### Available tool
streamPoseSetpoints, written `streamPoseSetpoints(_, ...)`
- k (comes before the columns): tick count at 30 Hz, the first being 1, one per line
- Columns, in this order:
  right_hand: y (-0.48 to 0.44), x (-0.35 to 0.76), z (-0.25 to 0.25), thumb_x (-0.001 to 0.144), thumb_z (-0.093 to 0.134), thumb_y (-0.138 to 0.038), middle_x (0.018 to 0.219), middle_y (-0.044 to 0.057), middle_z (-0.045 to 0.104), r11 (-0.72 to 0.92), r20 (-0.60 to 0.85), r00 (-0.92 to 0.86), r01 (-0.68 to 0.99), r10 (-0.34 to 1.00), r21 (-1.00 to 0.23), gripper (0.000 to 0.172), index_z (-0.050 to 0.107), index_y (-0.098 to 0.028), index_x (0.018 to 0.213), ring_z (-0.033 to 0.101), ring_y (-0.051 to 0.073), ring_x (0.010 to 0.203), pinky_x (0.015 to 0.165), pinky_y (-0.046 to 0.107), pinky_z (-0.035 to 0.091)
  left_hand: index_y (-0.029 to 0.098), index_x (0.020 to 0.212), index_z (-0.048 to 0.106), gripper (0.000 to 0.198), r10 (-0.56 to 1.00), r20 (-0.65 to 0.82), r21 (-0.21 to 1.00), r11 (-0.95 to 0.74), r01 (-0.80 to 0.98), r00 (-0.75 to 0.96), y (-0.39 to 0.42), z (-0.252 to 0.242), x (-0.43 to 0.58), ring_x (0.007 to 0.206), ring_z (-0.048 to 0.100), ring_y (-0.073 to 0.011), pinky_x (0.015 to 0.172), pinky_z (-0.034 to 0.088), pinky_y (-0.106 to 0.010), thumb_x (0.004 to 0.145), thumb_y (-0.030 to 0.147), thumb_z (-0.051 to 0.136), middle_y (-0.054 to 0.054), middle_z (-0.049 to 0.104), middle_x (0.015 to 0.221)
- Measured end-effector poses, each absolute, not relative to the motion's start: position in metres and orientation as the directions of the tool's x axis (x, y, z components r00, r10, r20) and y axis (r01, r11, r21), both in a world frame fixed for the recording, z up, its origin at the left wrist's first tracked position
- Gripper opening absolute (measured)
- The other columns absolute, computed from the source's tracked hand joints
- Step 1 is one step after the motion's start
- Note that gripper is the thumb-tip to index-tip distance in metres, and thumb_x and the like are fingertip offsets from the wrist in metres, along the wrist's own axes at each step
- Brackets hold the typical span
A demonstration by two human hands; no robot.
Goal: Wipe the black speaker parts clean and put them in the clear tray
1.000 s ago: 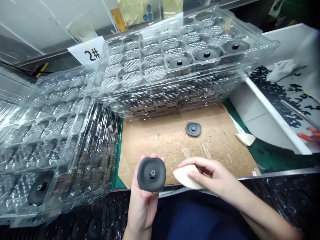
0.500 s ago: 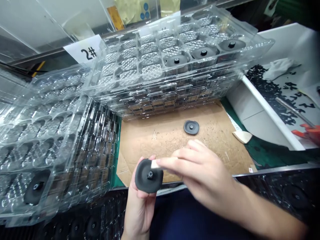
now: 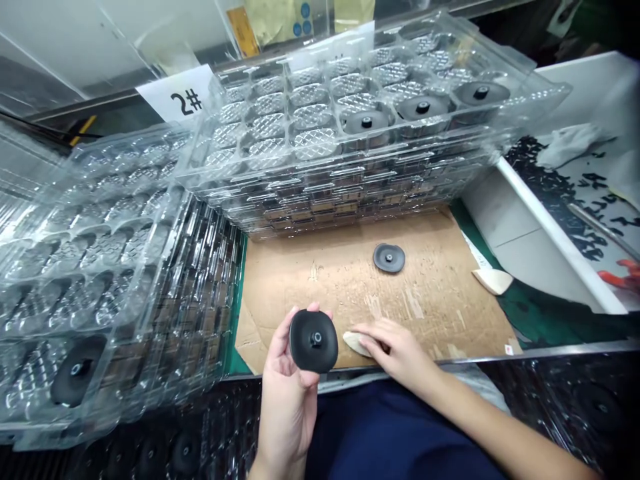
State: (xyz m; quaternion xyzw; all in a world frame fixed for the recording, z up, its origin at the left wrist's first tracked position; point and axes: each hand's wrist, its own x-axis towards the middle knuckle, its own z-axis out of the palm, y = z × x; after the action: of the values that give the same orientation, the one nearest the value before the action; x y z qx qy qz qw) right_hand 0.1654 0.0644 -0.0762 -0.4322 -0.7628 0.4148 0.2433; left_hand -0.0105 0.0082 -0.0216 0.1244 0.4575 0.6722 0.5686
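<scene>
My left hand cups a black rubber disc on its palm and fingers, the disc's central threaded stud facing up. My right hand rests low on the brown cardboard sheet, its fingertips pinching a small cream foam wedge. The wedge sits just right of the held disc, not touching it. A second black disc lies flat on the cardboard, beyond both hands. Another cream wedge lies at the sheet's right edge.
Stacks of clear plastic trays rise behind and left of the cardboard, some cells holding black discs. A white "2#" label stands at the back. To the right, a white-walled bin holds black scraps, cloth and a red-handled tool.
My right hand has drawn back from the held disc and dropped to the cardboard, the wedge still in its fingers. Half a second ago the wedge pressed on the disc's upper edge.
</scene>
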Motion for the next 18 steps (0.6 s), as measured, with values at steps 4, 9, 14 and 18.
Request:
streamPoseSetpoints(4, 0.071, 0.153, -0.044, 0.088, 0.050, -0.021, 0.097, 0.003, 0.068, 0.213, 0.019, -0.402, 0.442, 0.916, -0.871, 0.022, 0.064, -0.023, 0.105, 0.062, 0.016, 0.085, 0.072, 0.028, 0.050, 0.025, 0.112, 0.059, 0.060, 0.869, -0.327, 0.797, 0.042, -0.602, -0.372, 0.011, -0.021, -0.005, 0.111, 0.056, -0.0238, 0.091, 0.046, -0.024, 0.056, 0.012, 0.080, -0.008, 0.064, 0.118)
streamPoseSetpoints(9, 0.076, 0.125, 0.025, 0.087, 0.050, -0.017, 0.093, 0.003, 0.066, 0.330, 0.251, -0.436, 0.114, 0.864, -0.937, 0.023, 0.064, -0.019, 0.106, 0.061, 0.012, 0.081, 0.074, 0.023, 0.049, 0.027, 0.110, 0.059, 0.063, 0.840, -0.331, 0.822, 0.034, -0.569, -0.429, 0.008, -0.015, 0.001, 0.107, 0.060, -0.0202, 0.085, 0.050, -0.022, 0.054, 0.008, 0.080, -0.005, 0.066, 0.114)
streamPoseSetpoints(14, 0.068, 0.143, 0.006, 0.086, 0.051, -0.015, 0.084, 0.001, 0.068, 0.122, -0.101, -0.615, 0.310, 0.782, -0.943, 0.022, 0.068, -0.022, 0.097, 0.059, 0.011, 0.067, 0.059, 0.022, 0.047, 0.028, 0.106, 0.060, 0.059, 0.824, -0.346, 0.831, 0.046, -0.555, -0.450, 0.002, -0.013, -0.004, 0.107, 0.059, -0.0235, 0.088, 0.050, -0.026, 0.056, 0.001, 0.075, 0.000, 0.066, 0.112)
streamPoseSetpoints(18, 0.067, 0.170, -0.018, 0.088, 0.051, -0.024, 0.099, 0.004, 0.068, 0.029, -0.176, -0.498, 0.377, 0.849, -0.926, 0.021, 0.066, -0.021, 0.101, 0.062, 0.018, 0.087, 0.070, 0.028, 0.050, 0.029, 0.107, 0.060, 0.058, 0.859, -0.287, 0.834, 0.006, -0.551, -0.424, 0.004, -0.010, -0.005, 0.106, 0.060, -0.0240, 0.090, 0.049, -0.026, 0.058, 0.004, 0.076, 0.000, 0.067, 0.112)
